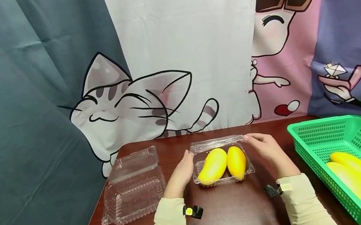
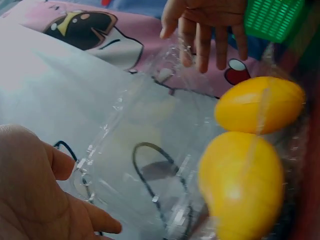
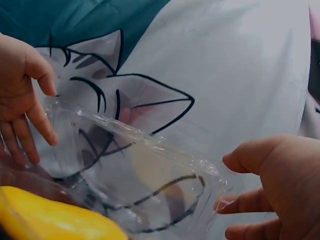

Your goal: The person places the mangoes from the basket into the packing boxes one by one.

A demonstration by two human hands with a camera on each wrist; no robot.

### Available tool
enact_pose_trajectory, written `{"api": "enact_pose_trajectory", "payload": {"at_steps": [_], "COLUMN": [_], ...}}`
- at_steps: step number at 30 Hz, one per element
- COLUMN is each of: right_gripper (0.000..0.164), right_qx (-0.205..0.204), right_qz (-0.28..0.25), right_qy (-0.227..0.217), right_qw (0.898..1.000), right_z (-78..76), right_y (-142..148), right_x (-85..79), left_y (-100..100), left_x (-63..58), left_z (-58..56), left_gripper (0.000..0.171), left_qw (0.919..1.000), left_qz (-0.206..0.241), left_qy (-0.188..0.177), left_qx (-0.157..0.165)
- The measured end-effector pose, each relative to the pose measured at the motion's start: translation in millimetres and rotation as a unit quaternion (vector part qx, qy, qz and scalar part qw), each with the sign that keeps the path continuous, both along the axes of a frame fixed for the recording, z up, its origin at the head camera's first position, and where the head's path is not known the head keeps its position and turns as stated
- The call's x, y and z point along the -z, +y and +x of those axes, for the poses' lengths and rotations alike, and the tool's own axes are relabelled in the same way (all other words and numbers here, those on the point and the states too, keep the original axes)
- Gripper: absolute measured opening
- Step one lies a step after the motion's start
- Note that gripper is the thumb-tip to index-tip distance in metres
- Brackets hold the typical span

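Note:
A clear plastic clamshell box (image 1: 224,180) stands on the table with its lid (image 1: 217,144) raised at the back. Two yellow mangoes lie side by side in its base: a larger left mango (image 1: 214,165) and a smaller right mango (image 1: 236,162). My left hand (image 1: 183,170) is at the lid's left end, thumb and fingers apart around the corner in the left wrist view. At the opposite end, my right hand (image 1: 267,150) has its fingertips right at the lid's corner, the fingers extended. In the right wrist view, the lid (image 3: 145,170) spans between both hands.
Another clear clamshell box (image 1: 137,196) stands open at the table's left. On the right is a green plastic basket (image 1: 313,166) holding two more mangoes, an upper mango (image 1: 355,166) and a lower mango (image 1: 359,188). A printed curtain (image 1: 188,48) hangs behind the table (image 1: 232,214).

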State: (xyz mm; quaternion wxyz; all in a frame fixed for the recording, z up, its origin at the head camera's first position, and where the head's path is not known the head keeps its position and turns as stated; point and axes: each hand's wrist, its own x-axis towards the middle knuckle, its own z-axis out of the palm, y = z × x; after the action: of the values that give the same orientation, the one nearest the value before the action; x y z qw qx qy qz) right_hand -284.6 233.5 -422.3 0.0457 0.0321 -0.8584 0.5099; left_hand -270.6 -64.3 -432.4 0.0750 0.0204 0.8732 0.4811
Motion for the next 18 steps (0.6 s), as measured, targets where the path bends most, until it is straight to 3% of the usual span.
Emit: {"api": "enact_pose_trajectory", "payload": {"at_steps": [7, 18], "right_gripper": [0.054, 0.047], "right_qx": [0.000, 0.010], "right_qz": [-0.109, -0.167], "right_qy": [-0.002, 0.053], "right_qw": [0.994, 0.985], "right_z": [-10.3, -28.8], "right_y": [-3, -4], "right_x": [28.9, 67.3], "left_y": [9, 12], "left_x": [25.9, 56.2], "left_z": [-12.5, -28.4], "left_gripper": [0.066, 0.063], "left_qw": [0.9984, 0.9965], "left_qz": [0.047, 0.066], "left_qy": [0.004, 0.045], "left_qx": [-0.031, -0.027]}}
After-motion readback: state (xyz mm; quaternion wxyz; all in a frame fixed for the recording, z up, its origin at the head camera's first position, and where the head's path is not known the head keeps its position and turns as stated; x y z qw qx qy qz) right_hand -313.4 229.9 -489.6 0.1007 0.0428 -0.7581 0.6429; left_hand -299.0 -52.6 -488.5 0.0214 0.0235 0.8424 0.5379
